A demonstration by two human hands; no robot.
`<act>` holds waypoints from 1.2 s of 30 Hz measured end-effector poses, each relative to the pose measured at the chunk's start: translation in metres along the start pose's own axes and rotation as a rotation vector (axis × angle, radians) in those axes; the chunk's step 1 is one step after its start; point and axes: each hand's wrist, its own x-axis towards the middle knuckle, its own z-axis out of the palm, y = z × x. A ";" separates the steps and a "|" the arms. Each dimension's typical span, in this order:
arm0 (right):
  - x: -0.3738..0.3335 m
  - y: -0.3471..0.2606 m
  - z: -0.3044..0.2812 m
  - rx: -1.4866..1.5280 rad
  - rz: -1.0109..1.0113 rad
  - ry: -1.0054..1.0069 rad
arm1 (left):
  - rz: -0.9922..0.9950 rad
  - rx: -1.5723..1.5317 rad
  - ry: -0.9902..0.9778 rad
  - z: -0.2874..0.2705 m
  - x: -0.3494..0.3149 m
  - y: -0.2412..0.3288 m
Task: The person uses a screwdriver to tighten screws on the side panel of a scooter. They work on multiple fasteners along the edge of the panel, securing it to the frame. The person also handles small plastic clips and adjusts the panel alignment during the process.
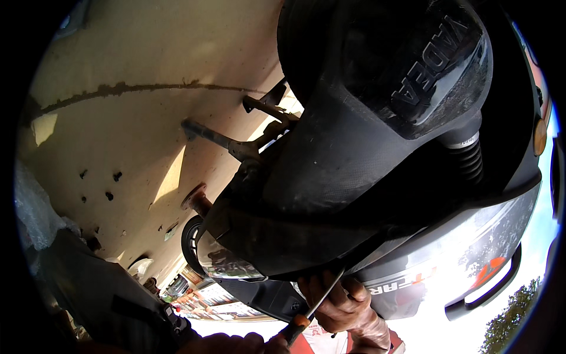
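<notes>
One left hand point(250, 343) nearest, at the lower edge, with fingers closed in a fist around the handle of a screwdriver point(300, 321). Long axis slanting up and to the right, handle low, tip end high, thin shaft crossing in front of the right hand point(345, 310). Right fingers bent, up against the lower edge of the dark bodywork point(306, 248); impossible to tell pinching the shaft from bracing beside it. Tip near the seam between dark bodywork and a silver-grey side panel point(413, 277), exact contact hidden. Close quarters ahead of the tip, with plastic edges above and to the right. More room back along the handle, and bright open space to the right of the right wrist. Higher up, a big black molded cover point(365, 118), with a ribbed hose point(469, 162) at its right. Beyond, to the left, a wheel point(187, 239), a metal stand point(215, 137) and a broad stretch of pale floor point(118, 141) with scattered dark bits. Farthest, at lower right, green foliage point(512, 318).
</notes>
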 end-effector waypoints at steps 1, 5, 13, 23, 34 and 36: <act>-0.002 -0.002 0.000 0.001 0.008 -0.002 | 0.011 0.004 -0.019 0.000 0.000 0.001; 0.000 0.003 0.000 -0.022 -0.038 0.022 | -0.515 -0.494 -0.305 -0.019 0.016 0.010; 0.000 0.004 -0.004 -0.008 -0.044 -0.015 | -0.115 -0.257 -0.102 0.000 -0.004 -0.005; 0.003 0.003 -0.001 -0.024 -0.029 0.009 | 0.011 -0.037 0.303 -0.003 0.012 0.000; 0.003 0.008 0.000 -0.024 -0.053 0.020 | 0.070 -0.173 -0.042 -0.010 -0.009 -0.012; 0.003 0.006 -0.004 -0.019 -0.049 0.003 | 0.239 -0.046 -0.196 -0.025 -0.010 -0.020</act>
